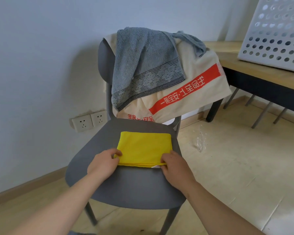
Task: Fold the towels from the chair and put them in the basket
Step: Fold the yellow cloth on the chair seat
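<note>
Now my left hand and right hand pinch the folded yellow towel's near corners, lower centre, on the chair seat.

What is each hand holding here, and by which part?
Both hold the folded yellow towel on the chair seat: the left hand pinches its near left corner, the right hand its near right corner.

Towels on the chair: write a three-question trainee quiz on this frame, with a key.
1. True or false: the yellow towel lies folded on the seat of the chair.
2. Which towel drapes over the cream towel on the chair back? A grey towel, B yellow towel, C white towel.
3. Fill in: the left hand and right hand each grip a near ___ of the yellow towel.
Key: 1 true; 2 A; 3 corner.
</note>
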Demonstrator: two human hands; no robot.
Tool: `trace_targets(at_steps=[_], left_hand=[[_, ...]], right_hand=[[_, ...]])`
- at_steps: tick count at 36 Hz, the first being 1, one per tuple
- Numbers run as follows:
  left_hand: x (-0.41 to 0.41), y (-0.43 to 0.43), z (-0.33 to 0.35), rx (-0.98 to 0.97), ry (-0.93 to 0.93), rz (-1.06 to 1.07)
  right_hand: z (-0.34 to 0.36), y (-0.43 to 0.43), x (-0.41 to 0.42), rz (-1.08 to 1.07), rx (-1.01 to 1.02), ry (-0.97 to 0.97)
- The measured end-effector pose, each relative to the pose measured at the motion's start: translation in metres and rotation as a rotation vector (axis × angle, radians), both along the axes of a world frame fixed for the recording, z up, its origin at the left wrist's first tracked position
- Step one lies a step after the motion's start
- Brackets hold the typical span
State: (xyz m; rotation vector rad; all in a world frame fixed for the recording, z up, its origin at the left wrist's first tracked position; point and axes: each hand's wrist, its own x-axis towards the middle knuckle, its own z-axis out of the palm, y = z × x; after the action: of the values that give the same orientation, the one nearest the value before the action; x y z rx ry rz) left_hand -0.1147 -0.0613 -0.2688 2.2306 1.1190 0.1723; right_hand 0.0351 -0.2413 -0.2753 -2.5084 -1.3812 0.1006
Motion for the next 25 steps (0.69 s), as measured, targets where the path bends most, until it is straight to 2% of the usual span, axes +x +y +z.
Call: trace_targets(at_steps=[3, 6, 9, 11, 16, 19, 25], left_hand=[[-0.006, -0.004, 0.002, 0.041, 0.066, -0.055], [-0.008, -0.004, 0.006, 0.225, 0.113, -0.036], [-0.003, -0.001, 0.005, 0.39, 0.068, -0.061], [0.004, 0.002, -0.001, 0.444, 0.026, -0.15], [0.014, 0.01, -0.022, 0.31, 0.177, -0.378], [0.016, 0.014, -0.032, 0.289, 0.257, -0.385], [0.014, -0.001, -0.032, 0.3, 0.217, -0.301]], right_hand=[[0.002, 0.008, 0.001, -0.158, -0.033, 0.069], [0.012, 0.015, -0.003, -0.329, 0.014, 0.207], [0.016, 0.018, -0.004, -0.423, 0.039, 0.252], [0.014, 0.02, -0.002, -0.469, 0.026, 0.246], [0.012, 0.023, 0.002, -0.56, -0.097, 0.266], [0.011, 0.026, 0.008, -0.564, -0.133, 0.316], [0.013, 0.03, 0.021, -0.585, -0.111, 0.4]])
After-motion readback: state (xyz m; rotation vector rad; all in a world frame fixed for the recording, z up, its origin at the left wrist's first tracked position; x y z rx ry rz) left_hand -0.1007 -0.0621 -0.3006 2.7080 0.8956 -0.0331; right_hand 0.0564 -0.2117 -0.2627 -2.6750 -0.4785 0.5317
